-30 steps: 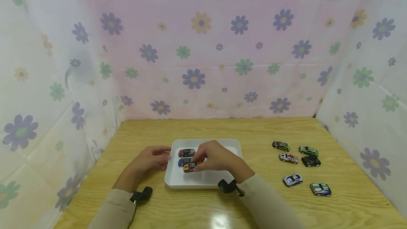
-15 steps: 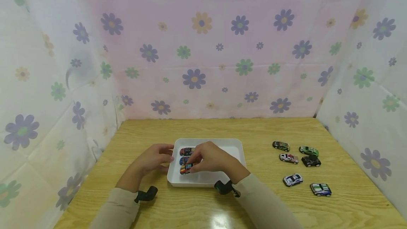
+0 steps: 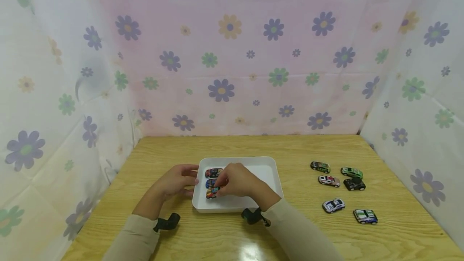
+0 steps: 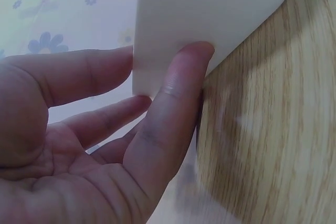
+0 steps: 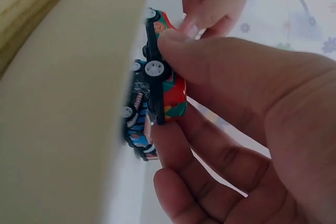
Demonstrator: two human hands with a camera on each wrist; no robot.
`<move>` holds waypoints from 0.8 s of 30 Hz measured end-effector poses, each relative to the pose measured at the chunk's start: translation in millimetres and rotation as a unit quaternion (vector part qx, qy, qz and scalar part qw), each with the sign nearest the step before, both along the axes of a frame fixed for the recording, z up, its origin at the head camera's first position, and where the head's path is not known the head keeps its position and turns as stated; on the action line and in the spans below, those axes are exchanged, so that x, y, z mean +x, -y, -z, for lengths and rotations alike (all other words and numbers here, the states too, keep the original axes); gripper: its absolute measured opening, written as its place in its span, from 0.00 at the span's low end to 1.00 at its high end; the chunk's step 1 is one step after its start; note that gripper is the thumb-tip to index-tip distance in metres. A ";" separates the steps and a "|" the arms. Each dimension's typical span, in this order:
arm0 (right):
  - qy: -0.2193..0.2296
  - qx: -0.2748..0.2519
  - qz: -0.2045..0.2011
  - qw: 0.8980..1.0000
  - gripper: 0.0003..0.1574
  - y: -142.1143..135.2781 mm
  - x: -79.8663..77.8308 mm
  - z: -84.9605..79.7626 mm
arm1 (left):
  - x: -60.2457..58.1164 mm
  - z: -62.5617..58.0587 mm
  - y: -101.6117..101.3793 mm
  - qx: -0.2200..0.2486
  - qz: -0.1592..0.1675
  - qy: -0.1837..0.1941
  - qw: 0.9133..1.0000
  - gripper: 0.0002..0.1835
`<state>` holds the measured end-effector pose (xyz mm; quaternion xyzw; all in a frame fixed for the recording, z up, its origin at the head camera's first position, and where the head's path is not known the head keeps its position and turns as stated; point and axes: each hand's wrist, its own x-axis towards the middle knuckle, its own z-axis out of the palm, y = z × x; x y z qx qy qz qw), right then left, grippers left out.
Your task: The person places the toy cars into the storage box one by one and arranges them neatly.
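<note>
My right hand (image 3: 239,182) pinches a red toy car (image 5: 173,95) with green and yellow patches between thumb and fingers, low over the left part of a white tray (image 3: 268,176). A blue toy car (image 3: 210,183) lies in the tray just behind it, partly covered by the fingers. Behind that one is a dark red and black toy car (image 3: 213,172). At the tray's left side, my left hand (image 3: 173,183) touches the outer wall. In the left wrist view its thumb (image 4: 181,72) lies along that wall, and the other fingertips meet its edge.
On the right of the wooden table (image 3: 163,148) stand several more toy cars, among them a white and red one (image 3: 329,181), a black one (image 3: 354,183) and a silver one (image 3: 334,205). Flowered cloth (image 3: 232,67) hangs around the back and sides.
The tray has shifted a little to the right, the left hand moving along with it. My right hand has carried the red toy car slightly left, in line with the other two.
</note>
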<state>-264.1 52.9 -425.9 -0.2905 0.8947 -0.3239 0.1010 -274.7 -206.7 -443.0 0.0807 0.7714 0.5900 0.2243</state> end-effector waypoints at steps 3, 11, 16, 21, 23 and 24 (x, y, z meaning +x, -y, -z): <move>0.008 0.000 0.016 1.000 0.09 2.9 1.0 1.9 | 0.2 0.0 0.6 0.002 0.000 0.002 1.000 0.35; 0.028 -0.005 0.047 0.999 0.09 9.5 7.7 3.1 | 0.0 -0.8 -0.1 0.004 -0.003 0.009 1.000 0.35; 0.036 -0.007 0.058 0.998 0.09 10.1 12.0 4.8 | -0.9 -0.3 0.3 0.003 0.000 0.008 1.000 0.35; 0.038 -0.013 0.064 0.997 0.10 10.9 12.1 10.6 | -1.1 0.4 1.7 0.006 0.008 0.004 1.000 0.36; 0.036 -0.013 0.063 0.997 0.10 11.4 11.7 12.6 | -1.1 0.8 2.2 0.008 0.010 0.003 1.000 0.36; 0.036 -0.012 0.063 0.997 0.10 11.7 11.6 13.3 | -1.2 0.9 2.6 0.009 0.011 0.003 1.000 0.36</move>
